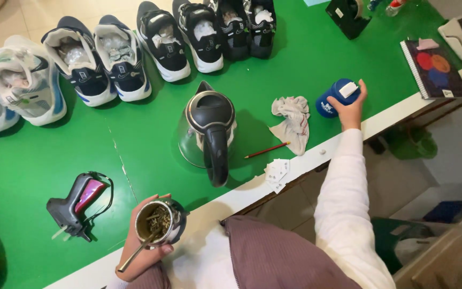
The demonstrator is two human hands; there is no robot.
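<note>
**While left hand holds mate cup, right grips blue container**

While the left hand (144, 251) wraps a round metal cup of dry green herb with metal straw (158, 222), the right hand (352, 105) closes around a blue cylindrical container with white cap (336, 97) on the green table (38, 166). Herb looks dry, no water visible; the glass electric kettle with black lid and handle (208, 128) stands untouched between them.

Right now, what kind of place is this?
Probably a shoe workshop or repair bench: pairs of sneakers stuffed with paper line a green table, and a glue gun lies there. The left hand holds a mate cup.
</note>
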